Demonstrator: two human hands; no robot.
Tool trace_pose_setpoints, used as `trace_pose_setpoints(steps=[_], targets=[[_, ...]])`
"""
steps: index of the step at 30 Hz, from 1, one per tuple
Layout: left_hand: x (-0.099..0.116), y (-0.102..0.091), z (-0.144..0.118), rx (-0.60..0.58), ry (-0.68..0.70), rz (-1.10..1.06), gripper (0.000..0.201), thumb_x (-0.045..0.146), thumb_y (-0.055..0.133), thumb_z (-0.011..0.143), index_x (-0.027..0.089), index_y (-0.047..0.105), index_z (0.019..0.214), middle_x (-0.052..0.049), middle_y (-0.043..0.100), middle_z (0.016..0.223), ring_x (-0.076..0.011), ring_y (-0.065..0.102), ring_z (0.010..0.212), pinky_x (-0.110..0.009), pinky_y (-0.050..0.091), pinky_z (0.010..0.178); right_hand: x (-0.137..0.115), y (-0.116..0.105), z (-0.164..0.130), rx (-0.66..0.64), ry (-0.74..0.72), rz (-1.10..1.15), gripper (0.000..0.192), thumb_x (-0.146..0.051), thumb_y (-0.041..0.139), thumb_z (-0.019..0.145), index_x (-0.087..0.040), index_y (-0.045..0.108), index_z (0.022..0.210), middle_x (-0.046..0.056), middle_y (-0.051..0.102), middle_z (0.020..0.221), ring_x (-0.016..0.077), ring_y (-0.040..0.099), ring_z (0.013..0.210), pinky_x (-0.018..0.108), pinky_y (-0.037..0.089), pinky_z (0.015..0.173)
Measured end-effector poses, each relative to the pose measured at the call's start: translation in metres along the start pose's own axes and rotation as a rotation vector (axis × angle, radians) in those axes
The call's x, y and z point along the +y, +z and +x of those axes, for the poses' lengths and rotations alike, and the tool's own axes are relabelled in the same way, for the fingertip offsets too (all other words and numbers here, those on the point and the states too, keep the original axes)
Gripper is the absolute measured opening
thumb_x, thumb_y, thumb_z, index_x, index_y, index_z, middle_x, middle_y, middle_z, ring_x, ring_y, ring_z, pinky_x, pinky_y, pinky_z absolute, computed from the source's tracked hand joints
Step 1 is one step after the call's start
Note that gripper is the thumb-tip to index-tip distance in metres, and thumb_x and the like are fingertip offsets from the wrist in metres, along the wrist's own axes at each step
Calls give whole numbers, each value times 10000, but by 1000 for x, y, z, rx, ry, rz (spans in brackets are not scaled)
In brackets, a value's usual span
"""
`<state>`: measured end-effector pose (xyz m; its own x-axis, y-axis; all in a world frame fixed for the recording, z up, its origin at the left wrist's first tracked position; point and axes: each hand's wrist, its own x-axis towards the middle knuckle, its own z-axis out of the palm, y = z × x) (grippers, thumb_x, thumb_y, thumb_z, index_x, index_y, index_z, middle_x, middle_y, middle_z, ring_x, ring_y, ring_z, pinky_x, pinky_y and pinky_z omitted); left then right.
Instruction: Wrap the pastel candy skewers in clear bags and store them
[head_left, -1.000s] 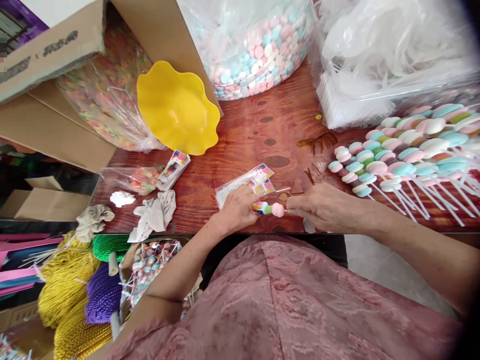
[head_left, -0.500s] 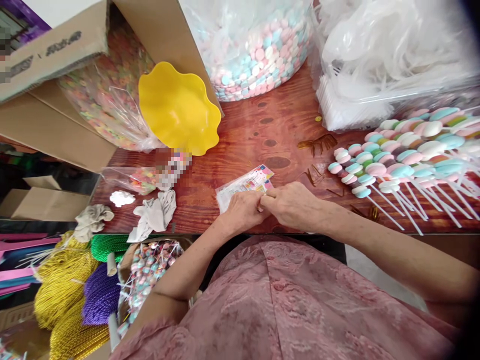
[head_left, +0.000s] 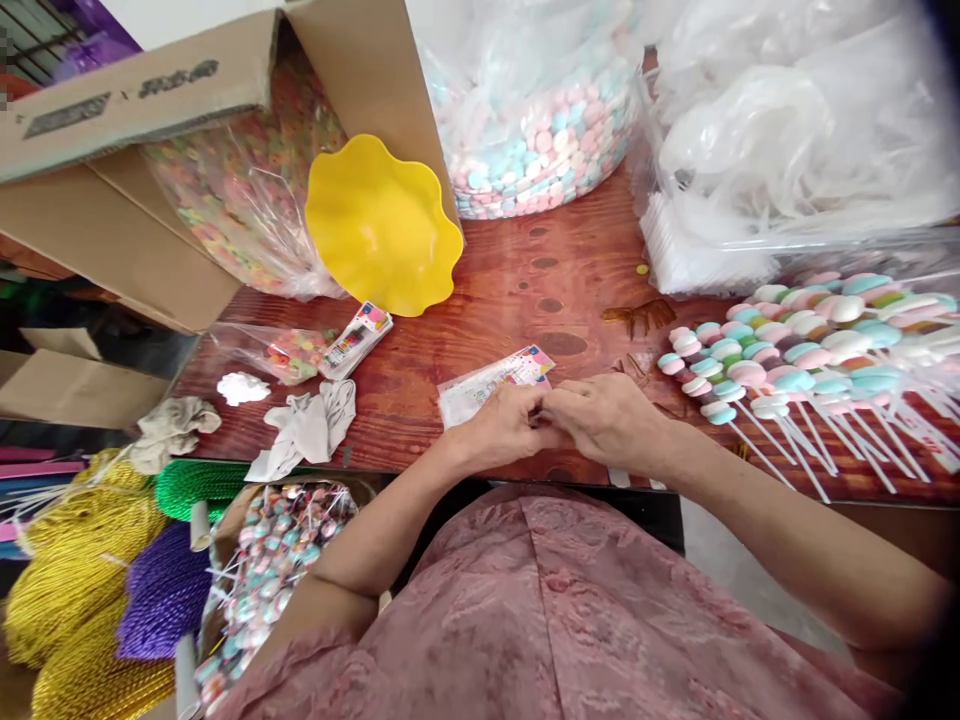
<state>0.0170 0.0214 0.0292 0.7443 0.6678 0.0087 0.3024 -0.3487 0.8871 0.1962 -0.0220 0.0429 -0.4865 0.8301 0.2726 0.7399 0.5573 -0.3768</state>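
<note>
My left hand [head_left: 508, 425] and my right hand [head_left: 600, 420] meet fingertip to fingertip over the table's front edge. The fingers of each are curled and pinched together; what sits between them is hidden. Just beyond my left hand lies a clear packet [head_left: 466, 395] with printed cards showing pink and yellow corners. It lies partly under that hand, and I cannot tell whether the fingers grip it. Right of my right hand, marshmallow skewers [head_left: 787, 360] in pink, blue and white lie in a pile, their white sticks toward me.
A yellow wavy-rimmed bowl [head_left: 386, 225] leans by a cardboard box [head_left: 375, 80] holding bagged candy. Behind stands a large bag of marshmallows [head_left: 555, 150]. Gold twist ties [head_left: 641, 318] lie near the skewers. A card stack [head_left: 356, 340] and gloves [head_left: 311, 425] lie left. Plastic bags [head_left: 750, 150] fill the back right.
The camera view has shifted slightly. My hands stay together, fingertips still pinched, with the right hand's knuckles turned a little. The packet remains in place on the table.
</note>
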Motion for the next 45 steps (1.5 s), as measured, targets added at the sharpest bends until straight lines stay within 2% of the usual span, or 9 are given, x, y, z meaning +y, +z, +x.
trace_pose_setpoints(steps=[3, 7, 13, 19, 27, 32, 37, 40, 45], targets=[[13, -28, -6, -70, -62, -173, 431, 363, 775, 715, 148, 718, 1086, -31, 691, 923, -141, 581, 789, -241, 446, 711, 14, -24, 0, -29, -133, -51, 198, -96, 431, 860, -184, 607, 840, 20, 639, 728, 127, 532, 628, 292, 257, 581], [20, -38, -10, -112, -209, -515, 385, 489, 722, 770, 119, 772, 863, -34, 662, 711, -92, 538, 589, -207, 385, 547, 14, -56, 12, -8, -226, -102, 205, -115, 429, 882, -187, 606, 810, 10, 610, 695, 121, 507, 621, 284, 266, 591], [19, -5, -1, 274, -173, -775, 387, 501, 831, 637, 127, 735, 657, -1, 598, 498, -66, 493, 441, -197, 374, 477, -1, -53, 37, 81, -223, -171, 213, -153, 458, 867, -177, 587, 700, 11, 577, 616, 115, 450, 553, 290, 258, 560], [19, -2, 6, 609, -119, -943, 410, 517, 832, 628, 158, 744, 804, 28, 619, 544, -53, 501, 452, -179, 408, 475, -5, -31, 28, 522, 129, 472, 198, -326, 613, 898, -255, 615, 1082, 18, 664, 946, 134, 578, 738, 262, 441, 635], [6, 14, -4, 485, -102, -886, 424, 554, 681, 815, 192, 698, 1035, -8, 673, 803, -79, 587, 675, -207, 483, 644, -16, 13, 21, 517, 303, 687, 173, -318, 617, 881, -210, 606, 746, -5, 616, 694, 128, 554, 635, 271, 457, 603], [5, 13, -13, 393, -147, -741, 436, 587, 664, 810, 151, 664, 793, -33, 640, 789, -104, 582, 732, -245, 492, 743, -21, 9, 27, 512, 312, 882, 129, -283, 661, 845, -211, 623, 745, -28, 589, 652, 101, 517, 564, 253, 444, 555], [1, 14, -12, 467, -231, -826, 391, 549, 673, 790, 161, 622, 768, -17, 605, 722, -104, 557, 662, -257, 488, 693, -23, 13, 30, 724, 422, 1186, 118, -308, 711, 798, -222, 630, 802, -52, 556, 638, 71, 428, 483, 219, 355, 448], [0, 17, -12, 487, -205, -794, 374, 527, 630, 817, 168, 581, 727, -4, 569, 685, -103, 528, 645, -260, 473, 686, -25, 19, 22, 670, 475, 1152, 209, -326, 753, 745, -237, 655, 907, -26, 624, 759, 89, 491, 552, 226, 382, 470], [9, 16, -17, 305, -110, -455, 430, 539, 480, 917, 171, 510, 698, 15, 490, 675, -97, 437, 644, -245, 389, 645, -21, 29, 9, 490, 426, 874, 234, -360, 638, 851, -204, 632, 676, -3, 605, 646, 126, 527, 626, 278, 444, 603]])
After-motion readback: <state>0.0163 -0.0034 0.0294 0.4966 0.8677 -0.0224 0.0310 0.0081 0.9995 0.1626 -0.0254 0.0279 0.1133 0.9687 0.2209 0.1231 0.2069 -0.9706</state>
